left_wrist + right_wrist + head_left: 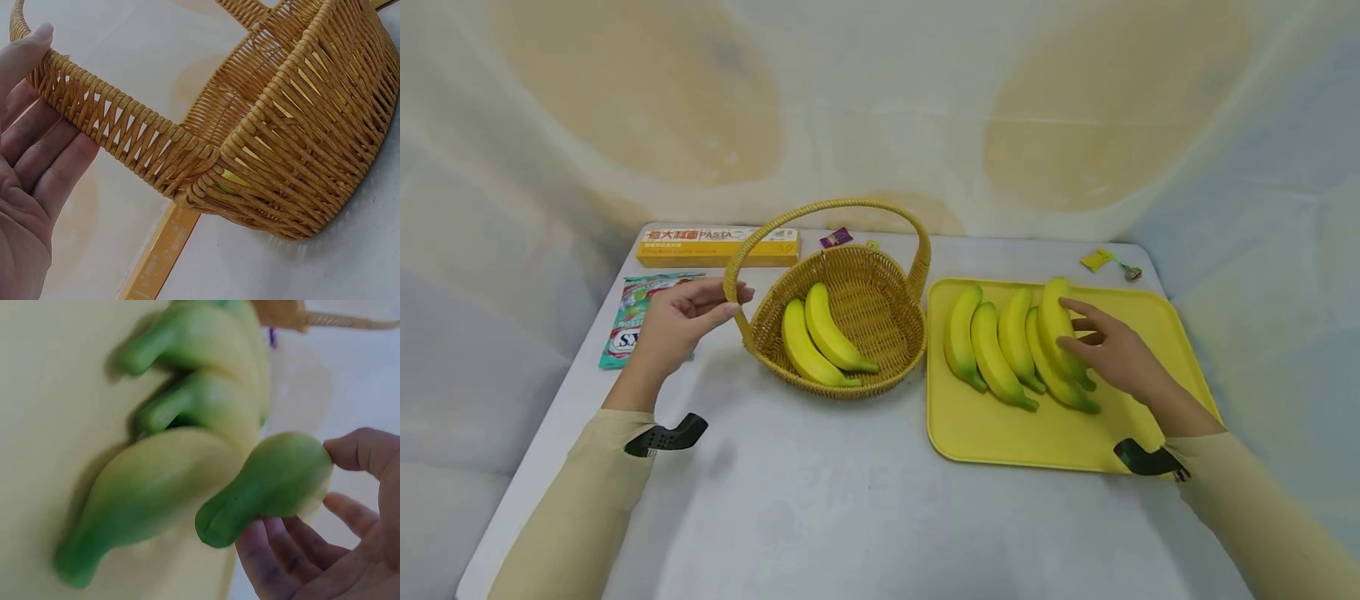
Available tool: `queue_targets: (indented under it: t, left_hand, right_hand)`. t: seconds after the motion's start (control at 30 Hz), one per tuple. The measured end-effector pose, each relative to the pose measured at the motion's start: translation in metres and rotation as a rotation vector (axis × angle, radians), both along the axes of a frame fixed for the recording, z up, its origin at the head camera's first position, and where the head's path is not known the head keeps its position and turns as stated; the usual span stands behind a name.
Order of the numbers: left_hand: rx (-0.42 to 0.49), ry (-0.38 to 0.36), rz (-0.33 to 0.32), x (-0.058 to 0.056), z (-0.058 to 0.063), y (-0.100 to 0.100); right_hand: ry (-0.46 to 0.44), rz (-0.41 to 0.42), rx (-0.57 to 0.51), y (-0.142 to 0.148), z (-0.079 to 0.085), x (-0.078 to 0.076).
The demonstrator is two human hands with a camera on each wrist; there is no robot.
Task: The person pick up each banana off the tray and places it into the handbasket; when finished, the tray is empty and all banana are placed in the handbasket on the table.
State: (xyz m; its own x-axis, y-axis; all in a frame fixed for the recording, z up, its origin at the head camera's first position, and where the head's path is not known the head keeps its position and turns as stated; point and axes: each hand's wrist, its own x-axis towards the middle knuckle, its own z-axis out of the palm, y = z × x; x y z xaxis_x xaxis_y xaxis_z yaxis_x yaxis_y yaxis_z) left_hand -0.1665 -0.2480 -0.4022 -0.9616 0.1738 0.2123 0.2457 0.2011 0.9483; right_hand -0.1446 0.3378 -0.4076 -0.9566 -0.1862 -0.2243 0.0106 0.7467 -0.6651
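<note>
A wicker basket (876,308) stands mid-table with two bananas (829,333) lying on its left side. My left hand (683,321) holds the left part of its arched handle (842,202), thumb on one edge and fingers behind, as the left wrist view (37,144) shows. On the yellow tray (1000,440) to the right, several bananas (1000,354) lie side by side. My right hand (1111,346) grips another banana (1055,321) between thumb and fingers, above the rightmost one. In the right wrist view this banana (275,475) points its green stem toward the camera.
Behind the left hand are a PASTA box (718,250) and a teal snack bag (625,325). A small purple packet (837,238) lies behind the basket. Beyond the tray's back edge sit a yellow packet (1097,259) and a small greenish item (1130,272).
</note>
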Motion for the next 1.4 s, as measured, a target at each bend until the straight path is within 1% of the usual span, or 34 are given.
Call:
queue_targets:
  t: [0.13, 0.27, 0.37, 0.5, 0.63, 0.83, 1.0, 1.1, 1.2, 1.4]
  left_hand:
    - [0.011, 0.007, -0.003, -0.001, 0.000, -0.001]
    - [0.008, 0.004, 0.003, -0.002, 0.000, -0.001]
    - [0.001, 0.001, 0.013, -0.001, -0.001, -0.002]
    - [0.011, -0.002, 0.010, 0.000, -0.001, -0.002]
    - [0.008, -0.004, 0.004, -0.001, 0.000, -0.001]
    - [-0.013, -0.012, 0.011, 0.000, 0.000, -0.001]
    - [-0.018, -0.018, 0.018, 0.000, 0.001, -0.001]
    - [-0.018, -0.020, 0.018, 0.000, 0.001, 0.000]
    - [-0.015, -0.023, 0.017, 0.000, 0.000, 0.001]
    - [-0.014, -0.027, 0.015, 0.001, -0.001, 0.001]
  right_hand:
    - [0.011, 0.078, -0.042, -0.012, 0.014, 0.006]
    - [-0.002, 0.186, -0.113, -0.028, 0.028, 0.012]
    - [-0.013, 0.265, -0.165, -0.042, 0.035, 0.015]
    - [-0.035, 0.336, -0.223, -0.061, 0.041, 0.014]
    - [-0.058, 0.388, -0.257, -0.083, 0.044, 0.008]
    - [-0.116, 0.436, -0.259, -0.127, 0.047, -0.008]
    - [-0.145, 0.452, -0.260, -0.165, 0.045, -0.031]
    - [-0.178, 0.449, -0.279, -0.185, 0.042, -0.047]
    - [-0.200, 0.442, -0.272, -0.202, 0.037, -0.062]
    - [-0.206, 0.461, -0.187, -0.226, 0.024, -0.087]
